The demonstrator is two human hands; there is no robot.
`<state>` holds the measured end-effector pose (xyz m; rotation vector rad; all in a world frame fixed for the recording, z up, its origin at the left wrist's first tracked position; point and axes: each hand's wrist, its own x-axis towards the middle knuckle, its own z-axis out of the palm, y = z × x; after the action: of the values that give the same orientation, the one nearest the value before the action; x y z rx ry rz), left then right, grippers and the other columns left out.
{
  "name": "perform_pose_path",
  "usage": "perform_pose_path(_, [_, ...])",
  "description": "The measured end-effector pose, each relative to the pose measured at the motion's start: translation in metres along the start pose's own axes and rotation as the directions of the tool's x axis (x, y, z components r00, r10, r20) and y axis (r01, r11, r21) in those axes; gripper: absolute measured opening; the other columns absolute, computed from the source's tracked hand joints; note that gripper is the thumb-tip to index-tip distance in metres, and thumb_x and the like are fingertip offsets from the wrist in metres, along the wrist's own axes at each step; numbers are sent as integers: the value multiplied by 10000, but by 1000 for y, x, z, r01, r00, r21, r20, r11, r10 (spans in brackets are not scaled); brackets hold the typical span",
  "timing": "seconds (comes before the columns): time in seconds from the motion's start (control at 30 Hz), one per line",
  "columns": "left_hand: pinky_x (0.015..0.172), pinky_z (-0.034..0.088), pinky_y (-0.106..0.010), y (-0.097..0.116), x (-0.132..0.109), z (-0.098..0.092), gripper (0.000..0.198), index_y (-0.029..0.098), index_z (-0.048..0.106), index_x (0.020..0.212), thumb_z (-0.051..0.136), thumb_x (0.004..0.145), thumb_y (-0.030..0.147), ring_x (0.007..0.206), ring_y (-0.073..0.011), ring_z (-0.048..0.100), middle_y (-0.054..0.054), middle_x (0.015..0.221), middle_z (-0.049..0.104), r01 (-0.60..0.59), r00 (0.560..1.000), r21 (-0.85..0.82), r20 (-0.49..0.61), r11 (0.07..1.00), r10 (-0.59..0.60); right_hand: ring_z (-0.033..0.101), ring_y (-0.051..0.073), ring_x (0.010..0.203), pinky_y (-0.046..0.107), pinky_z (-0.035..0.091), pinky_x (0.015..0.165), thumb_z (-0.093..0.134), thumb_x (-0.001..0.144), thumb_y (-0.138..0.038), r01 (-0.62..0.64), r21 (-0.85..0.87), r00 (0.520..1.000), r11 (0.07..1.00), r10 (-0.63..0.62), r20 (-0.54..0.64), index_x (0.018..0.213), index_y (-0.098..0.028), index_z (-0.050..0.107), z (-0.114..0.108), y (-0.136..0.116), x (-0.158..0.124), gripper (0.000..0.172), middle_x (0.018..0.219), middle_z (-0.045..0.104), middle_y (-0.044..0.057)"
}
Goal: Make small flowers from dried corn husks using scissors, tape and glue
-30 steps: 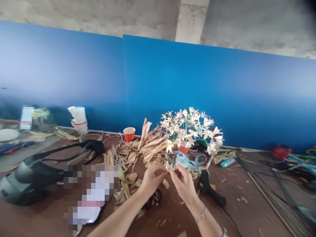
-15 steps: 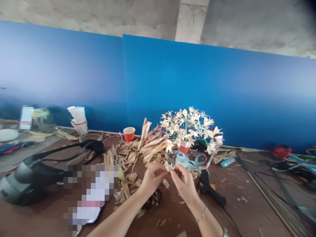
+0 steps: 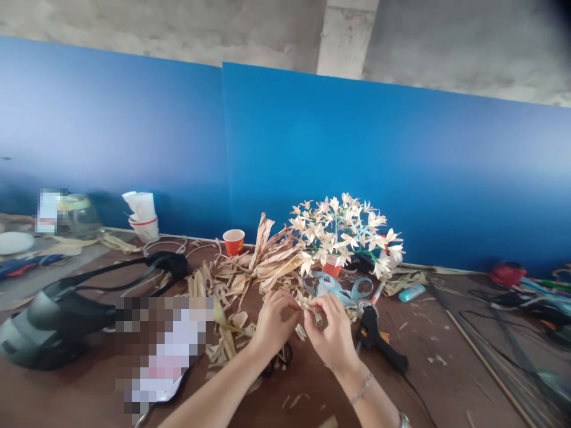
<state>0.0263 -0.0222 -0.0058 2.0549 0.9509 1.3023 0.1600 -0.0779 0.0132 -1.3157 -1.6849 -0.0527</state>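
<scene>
On the left, a grey-black headset [image 3: 49, 327] and a pixelated sheet [image 3: 167, 351], its writing unreadable, take up the tabletop [image 3: 80, 398]. A red cup [image 3: 234, 244] near the back edge carries yellow marking too small to read. Dry husks [image 3: 272, 264] crowd the middle. Nearer, the left hand [image 3: 277, 321] and right hand [image 3: 332, 327] almost meet, fingertips pinching a small pale piece [image 3: 305, 302], mostly hidden. A black glue gun [image 3: 379, 342] lies just right; beyond, scrap-dotted room reaches a long thin strip [image 3: 486, 362].
</scene>
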Motion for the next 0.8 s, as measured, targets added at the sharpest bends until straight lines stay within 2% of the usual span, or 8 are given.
perform_pose_path(0.33, [768,394,-343,9,-4,-2,79,188,591,685,554,721,128,803,-189,498,-32,781,582,-128,992,194,21,973,126,485,171,703,299,370,657,487,739,-111,35,-167,999,985,-37,-13,690,-189,477,6,3,-2,93,685,507,12])
perform_pose_path(0.53, [772,386,-350,12,-4,-3,56,181,582,675,567,722,155,827,-202,485,-45,817,575,-154,988,283,65,947,141,487,170,694,294,349,659,510,713,-110,3,-233,1000,973,-5,-8,672,-191,466,6,1,-3,100,676,519,6])
perform_pose_path(0.7, [768,390,-342,9,-4,-1,61,183,602,687,560,723,158,825,-202,498,-47,818,589,-117,993,225,45,967,109,502,176,722,299,356,682,514,729,-155,7,-260,1000,965,-5,8,708,-192,475,5,-4,-1,58,707,533,12])
perform_pose_path(0.8, [776,390,-333,3,-2,0,60,186,612,671,570,710,166,812,-197,522,-39,787,612,-24,1000,114,7,993,23,517,189,747,312,372,700,533,735,-251,9,-291,1000,957,-1,25,788,-194,489,-12,-1,6,90,764,551,29])
